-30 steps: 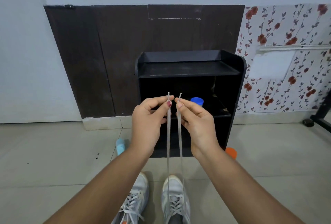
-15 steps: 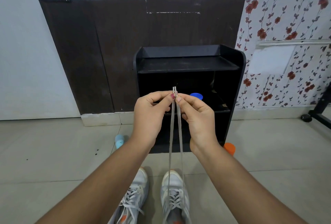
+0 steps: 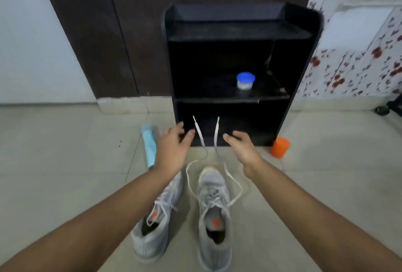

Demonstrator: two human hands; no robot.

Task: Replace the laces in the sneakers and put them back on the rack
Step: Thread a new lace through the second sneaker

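Head view, one entry per item.

Left hand [image 3: 173, 149]: fingers spread, holding nothing.
Right hand [image 3: 243, 147]: likewise spread and empty. The two hands are apart, low in front of the rack.
Lace [image 3: 198, 131]: threaded through the right sneaker. Both free ends stand up between the hands and touch neither. The slack bows out in loops on either side of the toe.
Right sneaker [image 3: 214, 217]: on the floor [image 3: 65, 163], toe toward the rack, not tied.
Left sneaker [image 3: 156, 223]: just beside it and partly behind the left forearm. It is laced, but whether it is knotted cannot be told.
Rack [image 3: 239, 30]: black, holds no sneakers. The middle shelf carries a blue-lidded jar [image 3: 245, 81].
Nearby: an orange cylinder [image 3: 280, 147] at the rack's right foot and a blue tube [image 3: 149, 145] on the floor to the left.

Hazards, as judged:
- With nothing holding the ends, they may drop unevenly or pull back through the top eyelets, which would undo the tension.
- If a loop lies under the sole or round the toe, it could snag when the sneaker is lifted.
- A sneaker shelved untied would trail its lace off the shelf.
- On the middle shelf, the toe could knock the jar, so the lower bay looks safer.
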